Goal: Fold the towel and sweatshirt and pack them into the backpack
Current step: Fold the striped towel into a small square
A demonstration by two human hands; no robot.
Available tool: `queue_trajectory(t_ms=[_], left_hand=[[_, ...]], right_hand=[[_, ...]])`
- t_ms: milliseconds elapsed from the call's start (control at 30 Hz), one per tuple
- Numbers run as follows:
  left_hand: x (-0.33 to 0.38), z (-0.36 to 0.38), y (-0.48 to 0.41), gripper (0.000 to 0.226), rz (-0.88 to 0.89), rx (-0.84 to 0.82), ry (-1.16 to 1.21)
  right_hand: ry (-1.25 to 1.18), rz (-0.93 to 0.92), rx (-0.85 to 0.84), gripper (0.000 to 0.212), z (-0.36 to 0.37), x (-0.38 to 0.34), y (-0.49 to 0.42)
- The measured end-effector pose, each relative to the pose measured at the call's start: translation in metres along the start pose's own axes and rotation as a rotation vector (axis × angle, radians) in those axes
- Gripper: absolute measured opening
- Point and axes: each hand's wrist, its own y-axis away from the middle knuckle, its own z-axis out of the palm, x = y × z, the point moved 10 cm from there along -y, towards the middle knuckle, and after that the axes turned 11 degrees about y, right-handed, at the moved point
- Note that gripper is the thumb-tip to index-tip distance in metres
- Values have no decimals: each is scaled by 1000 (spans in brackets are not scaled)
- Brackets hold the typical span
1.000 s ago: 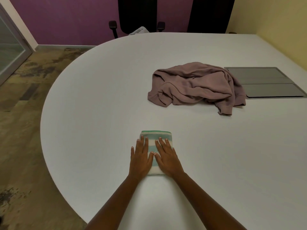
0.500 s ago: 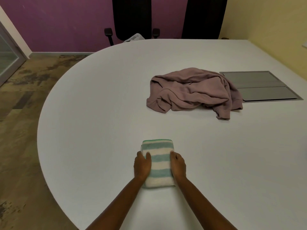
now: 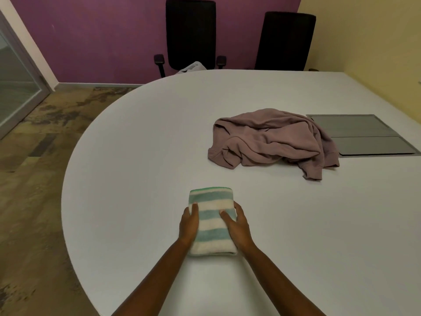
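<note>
A folded towel (image 3: 210, 202) with green and white stripes lies near the front of the white table (image 3: 141, 156). My left hand (image 3: 188, 224) grips its left side, thumb on top. My right hand (image 3: 237, 224) grips its right side, thumb lying across the top. A crumpled mauve sweatshirt (image 3: 271, 140) sits in a heap farther back on the right, apart from both hands. No backpack is in view.
A grey inset panel (image 3: 364, 135) lies in the table just right of the sweatshirt. Two black office chairs (image 3: 191, 35) stand behind the table against the purple wall, with a pale cloth (image 3: 193, 66) on the left seat. The table's curved edge drops to the floor on the left.
My hands went from pressing flat on top of the towel to gripping its two sides. The camera view has tilted upward, showing more of the chairs.
</note>
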Motion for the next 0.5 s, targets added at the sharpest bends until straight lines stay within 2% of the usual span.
queue_trajectory(t_ms=[100, 200, 500], left_hand=[[-3, -1, -6, 54, -54, -22, 172], [-3, -5, -10, 50, -100, -69, 329], [30, -56, -13, 43, -40, 29, 204]], right_hand=[[9, -82, -13, 43, 1, -25, -4], [25, -152, -45, 44, 6, -48, -7], [35, -165, -40, 46, 39, -89, -38]])
